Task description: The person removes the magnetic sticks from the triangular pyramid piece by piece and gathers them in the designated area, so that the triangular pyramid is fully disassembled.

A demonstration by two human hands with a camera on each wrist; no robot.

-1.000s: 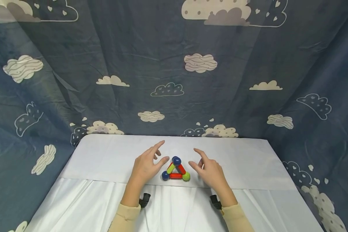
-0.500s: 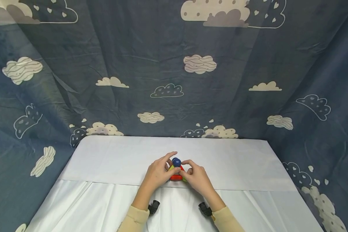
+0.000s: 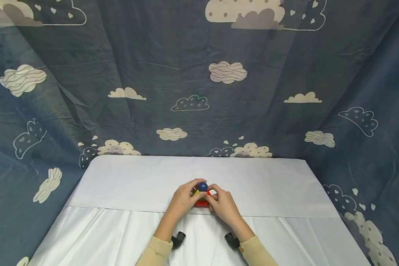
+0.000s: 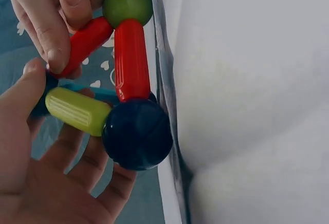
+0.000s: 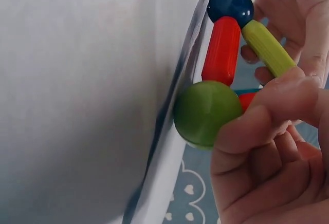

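Observation:
A small toy frame of rods and balls point(image 3: 201, 195) sits on the white-covered table point(image 3: 126, 181), and both hands close on it from either side. A dark blue ball point(image 3: 203, 186) tops it. My left hand point(image 3: 193, 192) grips its left side, with the thumb and fingers around a yellow-green rod point(image 4: 77, 111) beside a dark blue ball point(image 4: 136, 134). My right hand point(image 3: 213, 195) pinches the right side by the green ball point(image 5: 205, 113) and a red rod point(image 4: 85, 41). Another red rod point(image 5: 222, 49) joins the green ball to a blue ball point(image 5: 230, 5).
A dark blue curtain with cloud prints point(image 3: 199, 81) hangs behind and to both sides of the table. The white cloth drapes in folds over the near edge point(image 3: 96, 236). Black wrist-camera mounts point(image 3: 178, 239) show under both cream sleeves.
A second ago both hands hovered open on either side of the toy frame. They have since moved inward and now grip it, hiding most of its lower balls and rods.

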